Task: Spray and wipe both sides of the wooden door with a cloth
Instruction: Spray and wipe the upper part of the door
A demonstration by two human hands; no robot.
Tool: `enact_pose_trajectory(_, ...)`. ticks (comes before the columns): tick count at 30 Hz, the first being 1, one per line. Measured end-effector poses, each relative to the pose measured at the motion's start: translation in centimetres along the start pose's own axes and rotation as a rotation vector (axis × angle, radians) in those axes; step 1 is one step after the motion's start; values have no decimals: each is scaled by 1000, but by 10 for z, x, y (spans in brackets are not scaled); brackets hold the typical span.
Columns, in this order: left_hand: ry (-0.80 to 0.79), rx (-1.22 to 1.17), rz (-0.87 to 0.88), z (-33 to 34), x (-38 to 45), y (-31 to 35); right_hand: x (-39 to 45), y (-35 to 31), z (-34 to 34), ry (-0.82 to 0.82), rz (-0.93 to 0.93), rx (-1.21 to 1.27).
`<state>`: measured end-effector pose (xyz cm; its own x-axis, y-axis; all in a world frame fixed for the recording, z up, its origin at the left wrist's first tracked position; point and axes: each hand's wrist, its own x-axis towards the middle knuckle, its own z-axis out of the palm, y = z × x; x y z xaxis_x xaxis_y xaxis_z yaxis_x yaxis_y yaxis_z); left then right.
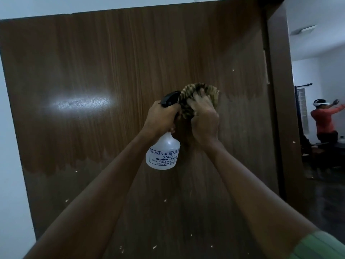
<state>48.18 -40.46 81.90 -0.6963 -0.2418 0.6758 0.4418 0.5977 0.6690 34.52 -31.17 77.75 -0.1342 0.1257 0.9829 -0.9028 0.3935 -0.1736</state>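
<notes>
White wall [11, 128] — plain, bordering the door's left edge.

Dark brown wooden door [115, 58] with vertical grain — fills most of the view. A bright glare patch sits left of centre; a darker zone covers the upper and middle face, its ragged lower edge running across the left side. Small pale flecks are scattered over the lower half.

Left hand [161, 118] — raised in front of the door, fingers curled round the neck of the sprayer, just beside the right hand.

Translucent white plastic spray bottle [164, 152] with a black trigger head [169, 98] — hangs upright below the left hand, nozzle end toward the cloth. Blue printed lettering on its front. Whether it holds liquid cannot be told through the cloudy wall.

Bunched brown striped cloth [188, 92] — against the door at mid-height, right of centre, touching the trigger head.

Right hand [204, 118] — fingers bent over the cloth, gripping it and holding it to the wood. A green sleeve [317, 245] shows at the lower right corner.

Dark wooden door frame [280, 109] — right of the door.

Room beyond — a person in an orange top [323, 120] wearing a white headset, arms raised.
</notes>
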Motion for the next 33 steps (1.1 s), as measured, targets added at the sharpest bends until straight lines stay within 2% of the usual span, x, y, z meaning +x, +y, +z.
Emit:
enact_pose_trajectory(5,-17,3,-16,11,-1,-2,-115,20,-10,-15,30,-19)
enact_pose_trajectory(7,-38,-5,-23,16,-2,0,-99,24,-14,-6,37,-1)
enact_pose_trajectory(12,-45,-25,1,28,2,9,16,19,-13,43,55,-31)
enact_pose_trajectory(14,-41,-25,3,31,3,10,6,23,-14,32,41,-24)
enact_pose_trajectory(19,-47,-32,-22,42,1,7,-90,41,-28,0,32,-6)
enact_pose_trajectory(24,-49,-34,-15,50,6,14,9,52,-36,36,31,-45)
enact_pose_trajectory(26,-44,-38,-21,55,10,17,22,52,-34,24,29,-37)
enact_pose_trajectory(31,-17,-51,-46,69,10,18,-82,73,-43,-6,-61,-51)
enact_pose_trajectory(33,-21,-51,-52,73,9,16,-89,83,-48,-12,-75,-45)
